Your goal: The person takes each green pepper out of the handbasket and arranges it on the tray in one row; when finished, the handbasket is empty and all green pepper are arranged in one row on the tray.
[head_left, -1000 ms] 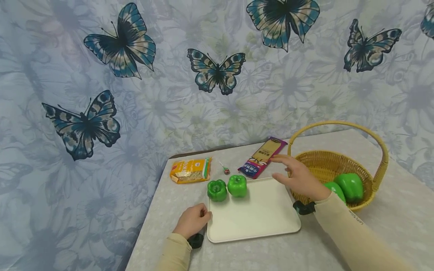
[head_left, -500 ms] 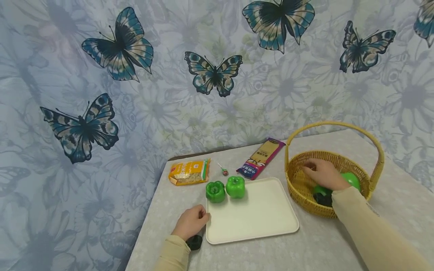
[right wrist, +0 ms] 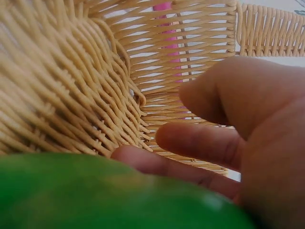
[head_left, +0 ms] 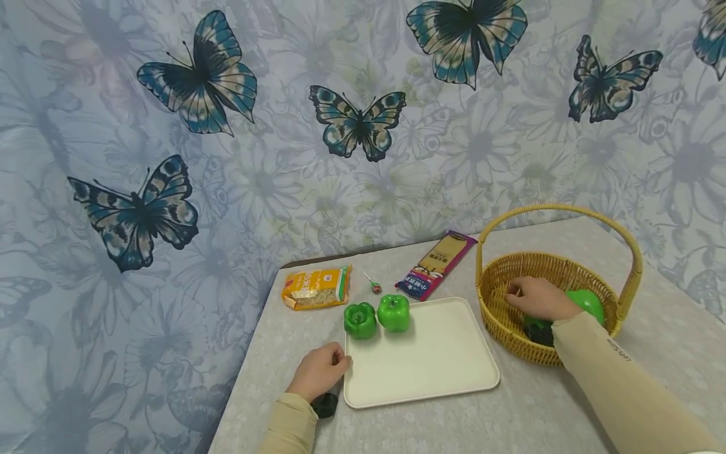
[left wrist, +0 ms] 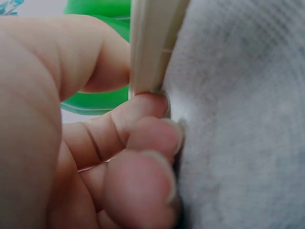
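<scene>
My left hand is at the left edge of a cream tray. In the left wrist view the thumb lies on the tray's rim, and the fingers curl against its outer side, pinching it. Two green bell peppers sit at the tray's far left corner. Inside a wicker basket is my right hand, fingers loosely bent with nothing between them. Green peppers lie under and beside that hand, partly hidden by it. One pepper fills the right wrist view's lower part, covering some fingers.
Behind the tray lie an orange bag of grain, a lollipop and a purple noodle packet. The basket's tall handle arches over it. A butterfly-patterned cloth hangs behind the table.
My right hand has moved right from beside the noodle packet into the basket, then dipped slightly lower. My left hand has stayed at the tray's edge.
</scene>
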### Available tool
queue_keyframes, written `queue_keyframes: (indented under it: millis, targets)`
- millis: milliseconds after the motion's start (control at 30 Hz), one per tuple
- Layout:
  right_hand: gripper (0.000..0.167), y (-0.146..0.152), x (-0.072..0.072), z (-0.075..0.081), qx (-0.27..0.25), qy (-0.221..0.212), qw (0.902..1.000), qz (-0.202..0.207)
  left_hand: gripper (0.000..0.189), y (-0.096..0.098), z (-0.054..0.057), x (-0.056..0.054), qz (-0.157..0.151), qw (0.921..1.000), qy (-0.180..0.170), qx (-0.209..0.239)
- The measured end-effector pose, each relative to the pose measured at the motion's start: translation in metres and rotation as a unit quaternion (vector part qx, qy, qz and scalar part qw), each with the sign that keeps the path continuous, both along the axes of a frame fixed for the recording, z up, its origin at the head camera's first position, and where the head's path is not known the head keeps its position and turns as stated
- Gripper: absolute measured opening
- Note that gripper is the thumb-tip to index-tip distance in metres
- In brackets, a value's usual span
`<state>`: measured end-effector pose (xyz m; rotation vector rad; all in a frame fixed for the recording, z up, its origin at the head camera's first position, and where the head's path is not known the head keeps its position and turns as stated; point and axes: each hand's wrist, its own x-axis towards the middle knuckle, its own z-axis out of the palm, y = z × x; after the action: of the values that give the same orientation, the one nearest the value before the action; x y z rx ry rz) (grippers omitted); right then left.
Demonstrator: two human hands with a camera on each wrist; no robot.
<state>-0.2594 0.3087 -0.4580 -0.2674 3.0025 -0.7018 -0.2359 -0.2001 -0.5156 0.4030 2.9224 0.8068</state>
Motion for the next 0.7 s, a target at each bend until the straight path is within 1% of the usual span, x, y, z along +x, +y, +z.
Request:
queue_keyframes:
  millis: [200, 467, 700]
  targets:
    - [0.032, -0.0005, 0.0003, 0.0014, -0.008, -0.002, 0.9999, -0.006, 0.020, 0.0005, 0.0029, 0.0006, -0.001, 1.0000, -0.008, 0.001]
    - [0.036, 0.0004, -0.0022, -0.0007, -0.021, 0.001, 0.9996, -0.019, 0.023, -0.0006, 0.0022, 0.0007, -0.001, 0.9999, -0.007, 0.010]
    - [0.038, -0.0010, -0.0001, 0.0039, -0.027, 0.017, 0.9988, -0.038, 0.022, -0.0009, 0.0017, 0.0011, 0.003, 0.9999, -0.012, 0.011]
